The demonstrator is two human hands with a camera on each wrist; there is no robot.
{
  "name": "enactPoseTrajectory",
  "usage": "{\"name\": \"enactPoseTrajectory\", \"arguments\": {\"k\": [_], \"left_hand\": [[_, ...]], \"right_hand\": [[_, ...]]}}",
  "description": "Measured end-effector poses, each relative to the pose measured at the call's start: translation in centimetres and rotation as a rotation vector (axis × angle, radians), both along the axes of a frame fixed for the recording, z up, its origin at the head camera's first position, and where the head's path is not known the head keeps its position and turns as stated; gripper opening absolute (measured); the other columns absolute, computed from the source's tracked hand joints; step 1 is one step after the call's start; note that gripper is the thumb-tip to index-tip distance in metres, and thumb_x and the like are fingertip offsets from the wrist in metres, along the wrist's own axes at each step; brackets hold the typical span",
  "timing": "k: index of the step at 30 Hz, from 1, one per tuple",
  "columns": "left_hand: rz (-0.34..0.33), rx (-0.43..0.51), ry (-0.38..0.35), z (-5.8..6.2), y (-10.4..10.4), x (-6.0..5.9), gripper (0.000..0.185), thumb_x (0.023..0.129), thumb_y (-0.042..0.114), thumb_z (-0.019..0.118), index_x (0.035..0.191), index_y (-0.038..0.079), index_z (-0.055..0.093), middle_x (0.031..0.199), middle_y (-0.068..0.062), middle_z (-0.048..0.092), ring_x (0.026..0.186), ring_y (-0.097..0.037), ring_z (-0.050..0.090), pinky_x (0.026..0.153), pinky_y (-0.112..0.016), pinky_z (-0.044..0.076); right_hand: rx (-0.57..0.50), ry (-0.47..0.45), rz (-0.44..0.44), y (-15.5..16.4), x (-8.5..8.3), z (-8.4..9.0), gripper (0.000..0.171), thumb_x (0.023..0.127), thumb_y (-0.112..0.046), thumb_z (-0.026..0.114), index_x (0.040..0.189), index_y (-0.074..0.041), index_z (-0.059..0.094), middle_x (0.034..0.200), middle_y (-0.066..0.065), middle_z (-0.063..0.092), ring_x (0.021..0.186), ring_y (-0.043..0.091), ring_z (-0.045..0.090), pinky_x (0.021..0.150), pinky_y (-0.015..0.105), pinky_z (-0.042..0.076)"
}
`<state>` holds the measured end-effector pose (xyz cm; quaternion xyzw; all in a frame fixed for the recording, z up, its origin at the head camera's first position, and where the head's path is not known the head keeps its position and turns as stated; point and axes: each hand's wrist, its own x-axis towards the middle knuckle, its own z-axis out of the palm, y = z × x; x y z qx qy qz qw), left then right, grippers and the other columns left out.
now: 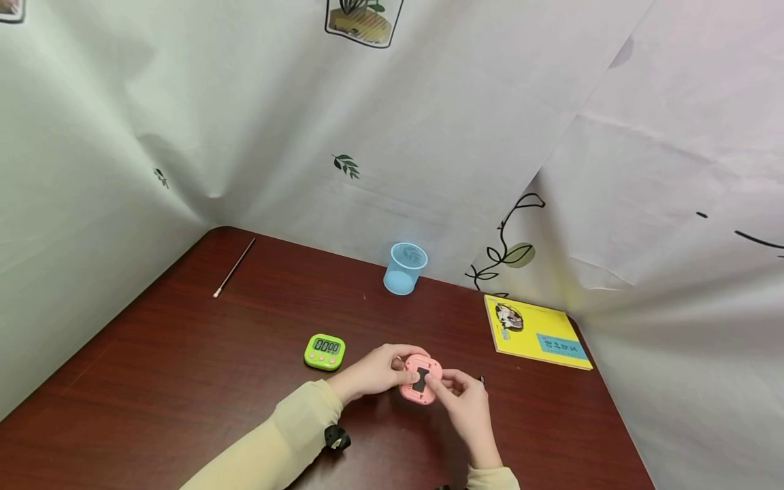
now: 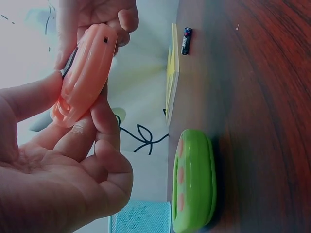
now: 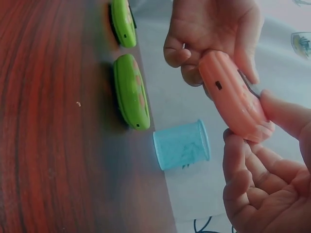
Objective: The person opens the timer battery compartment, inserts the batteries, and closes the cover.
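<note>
Holding the pink timer (image 1: 420,378) above the near desk (image 1: 184,381), back side up, the left hand (image 1: 373,371) grips its left edge while the right hand (image 1: 465,401) pinches the right, thumb at the open battery compartment. Steady grip helps; the green timer (image 1: 324,351) lies left.

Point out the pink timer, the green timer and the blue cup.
pink timer (image 1: 420,378), head view, its back face between the hands
green timer (image 1: 324,351), head view, its display face
blue cup (image 1: 403,269), head view, its side wall

Green timer (image 1: 324,351) digits: too small to read. Yellow book (image 1: 537,333) cover text: illegible. Small dark item (image 1: 482,380) behind right hand (image 1: 463,401): mostly hidden. Pink timer (image 1: 420,378) edges: finger-covered.
</note>
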<state>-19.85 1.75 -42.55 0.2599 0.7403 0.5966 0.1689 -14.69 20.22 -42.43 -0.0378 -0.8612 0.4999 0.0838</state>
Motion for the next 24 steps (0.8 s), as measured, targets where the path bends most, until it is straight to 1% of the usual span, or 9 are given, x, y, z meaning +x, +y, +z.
{"name": "enactPoseTrajectory", "arguments": {"k": [2, 3, 6, 9, 10, 14, 16, 20, 24], "left_hand": [[-0.006, -0.002, 0.009, 0.00, -0.13, 0.04, 0.034, 0.088, 0.006, 0.065, 0.121, 0.012, 0.064, 0.105, -0.001, 0.066, 0.080, -0.008, 0.059, 0.067, -0.024, 0.047], [-0.012, -0.006, 0.027, -0.01, -0.18, 0.05, 0.033, 0.088, 0.006, 0.065, 0.121, 0.011, 0.064, 0.105, -0.001, 0.066, 0.079, -0.008, 0.059, 0.067, -0.024, 0.047], [-0.023, -0.003, 0.039, -0.05, -0.34, 0.11, 0.033, 0.088, 0.005, 0.065, 0.120, 0.011, 0.064, 0.103, 0.001, 0.066, 0.077, -0.008, 0.059, 0.065, -0.024, 0.046], [-0.026, -0.003, 0.017, 0.00, -0.39, 0.24, 0.033, 0.088, 0.005, 0.065, 0.120, 0.012, 0.064, 0.100, 0.002, 0.066, 0.073, -0.008, 0.057, 0.062, -0.023, 0.044], [-0.022, 0.001, -0.005, 0.05, -0.38, 0.29, 0.033, 0.088, 0.005, 0.065, 0.119, 0.013, 0.065, 0.098, 0.002, 0.066, 0.070, -0.008, 0.056, 0.061, -0.023, 0.043], [-0.006, 0.003, -0.035, 0.13, -0.30, 0.44, 0.033, 0.087, 0.003, 0.066, 0.118, 0.014, 0.065, 0.087, 0.000, 0.065, 0.062, -0.009, 0.049, 0.056, -0.022, 0.038], [-0.007, 0.016, -0.046, 0.10, -0.30, 0.49, 0.033, 0.087, 0.002, 0.065, 0.118, 0.013, 0.065, 0.086, -0.001, 0.065, 0.062, -0.009, 0.050, 0.056, -0.023, 0.039], [-0.014, 0.037, -0.059, 0.14, -0.41, 0.58, 0.032, 0.086, 0.003, 0.066, 0.118, 0.011, 0.065, 0.092, -0.002, 0.067, 0.066, -0.009, 0.056, 0.059, -0.024, 0.042], [-0.010, 0.040, -0.072, 0.22, -0.50, 0.60, 0.034, 0.086, 0.004, 0.067, 0.119, 0.011, 0.065, 0.089, -0.004, 0.068, 0.065, -0.010, 0.056, 0.058, -0.023, 0.042]], "right_hand": [[-0.006, -0.009, 0.015, 0.08, -0.14, -0.07, 0.024, 0.081, -0.018, 0.076, 0.091, 0.003, 0.071, 0.071, 0.005, 0.067, 0.058, 0.002, 0.052, 0.052, 0.019, 0.042], [-0.006, -0.010, 0.023, 0.11, -0.19, -0.09, 0.022, 0.081, -0.016, 0.075, 0.090, 0.004, 0.071, 0.071, 0.006, 0.066, 0.057, 0.002, 0.052, 0.052, 0.020, 0.041], [-0.016, -0.011, 0.050, 0.26, -0.26, -0.18, 0.019, 0.082, -0.011, 0.074, 0.090, 0.006, 0.070, 0.070, 0.007, 0.066, 0.057, 0.002, 0.051, 0.052, 0.020, 0.041], [-0.079, -0.014, 0.067, 0.44, -0.18, -0.26, 0.018, 0.080, -0.008, 0.075, 0.090, 0.007, 0.070, 0.070, 0.007, 0.066, 0.057, 0.003, 0.053, 0.053, 0.020, 0.043], [-0.103, -0.015, 0.072, 0.47, -0.12, -0.27, 0.019, 0.080, -0.008, 0.075, 0.091, 0.007, 0.070, 0.070, 0.007, 0.066, 0.057, 0.003, 0.053, 0.054, 0.020, 0.044], [-0.175, -0.017, 0.085, 0.48, 0.01, -0.37, 0.020, 0.079, -0.006, 0.075, 0.091, 0.009, 0.069, 0.069, 0.005, 0.066, 0.055, 0.005, 0.054, 0.053, 0.023, 0.047], [-0.195, -0.018, 0.085, 0.44, 0.04, -0.36, 0.020, 0.079, -0.004, 0.075, 0.091, 0.010, 0.069, 0.067, 0.003, 0.065, 0.054, 0.006, 0.054, 0.053, 0.024, 0.047], [-0.241, -0.028, 0.068, 0.32, 0.06, -0.20, 0.019, 0.079, -0.001, 0.074, 0.091, 0.012, 0.068, 0.064, -0.002, 0.063, 0.054, 0.006, 0.055, 0.053, 0.024, 0.048], [-0.278, -0.024, 0.066, 0.22, 0.10, 0.00, 0.019, 0.080, 0.001, 0.071, 0.093, 0.015, 0.066, 0.062, -0.004, 0.061, 0.052, 0.006, 0.053, 0.052, 0.022, 0.046]]}}
